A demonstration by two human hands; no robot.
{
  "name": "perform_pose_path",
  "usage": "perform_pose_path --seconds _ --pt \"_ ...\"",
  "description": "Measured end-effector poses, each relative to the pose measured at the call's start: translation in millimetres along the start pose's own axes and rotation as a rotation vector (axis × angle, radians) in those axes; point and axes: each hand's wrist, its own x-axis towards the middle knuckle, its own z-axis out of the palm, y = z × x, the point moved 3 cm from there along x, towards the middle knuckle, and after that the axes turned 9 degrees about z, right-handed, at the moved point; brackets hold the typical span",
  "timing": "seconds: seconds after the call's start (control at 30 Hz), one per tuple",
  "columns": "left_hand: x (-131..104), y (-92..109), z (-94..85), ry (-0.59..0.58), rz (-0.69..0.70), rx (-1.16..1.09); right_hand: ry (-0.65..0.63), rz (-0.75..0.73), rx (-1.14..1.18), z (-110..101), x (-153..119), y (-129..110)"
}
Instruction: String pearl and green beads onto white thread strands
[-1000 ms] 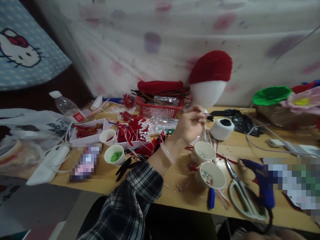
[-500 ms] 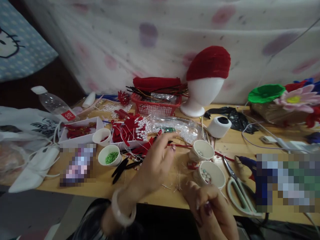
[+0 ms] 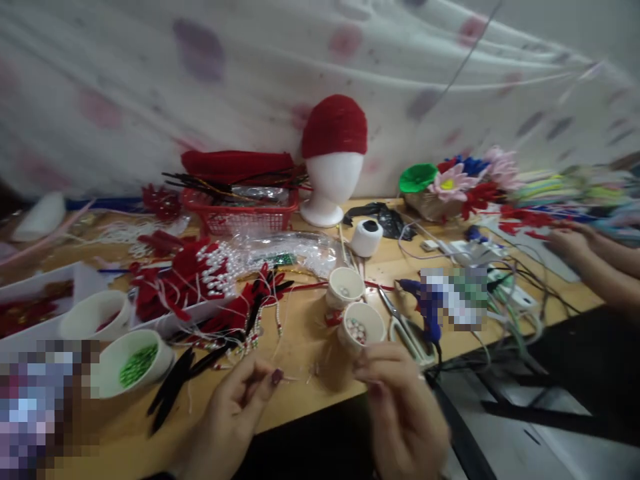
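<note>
My left hand [image 3: 240, 407] is pinched over the table's front edge, with a thin pale thread [image 3: 295, 379] at its fingertips. To its right, my right hand [image 3: 400, 413] is also closed, thumb against fingers; whatever it holds is too small or blurred to name. Just beyond the right hand stands a cup of pale beads [image 3: 373, 320], with a second cup [image 3: 345, 283] behind it. A red cluster with beaded strands [image 3: 250, 307] lies past my left hand. Black elongated pieces [image 3: 173, 387] and a cup of green beads [image 3: 133, 363] are on the left.
Scissors [image 3: 405, 327] and a blue glue gun [image 3: 425, 307] lie right of the cups. At the back are a red basket [image 3: 245, 217], a foam head in a red cap [image 3: 333, 167] and a thread spool [image 3: 367, 239]. Another person's hands [image 3: 575, 243] work at far right among cables.
The view has swung right, bringing another person's hands into sight. My left hand has gone from loosely spread fingers to a pinch, lower and nearer me. My right hand stays closed.
</note>
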Motion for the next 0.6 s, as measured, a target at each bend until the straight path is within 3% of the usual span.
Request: perform_pose_path --seconds 0.07,0.1,0.13,0.27,0.4,0.5,0.6 --pt "1 -8 -2.9 0.073 0.048 0.120 0.312 0.000 -0.102 -41 -5 16" --pt "2 -12 -4.3 0.098 0.080 0.180 0.443 0.114 -0.270 -60 -6 29" --pt "5 -15 -5.8 0.118 0.120 0.238 0.497 0.179 -0.368 -76 -5 42" --pt "16 -20 -12.4 0.131 0.322 0.427 0.436 0.400 -0.617 -114 17 99" --pt "19 -19 -15.4 0.106 0.397 0.554 0.308 0.457 -0.770 -113 54 140" --pt "15 -21 -15.2 0.095 0.427 0.623 0.213 0.462 -0.824 -104 75 153" --pt "9 -26 -16.7 0.090 0.435 0.684 0.231 0.447 -0.871 -110 83 144"
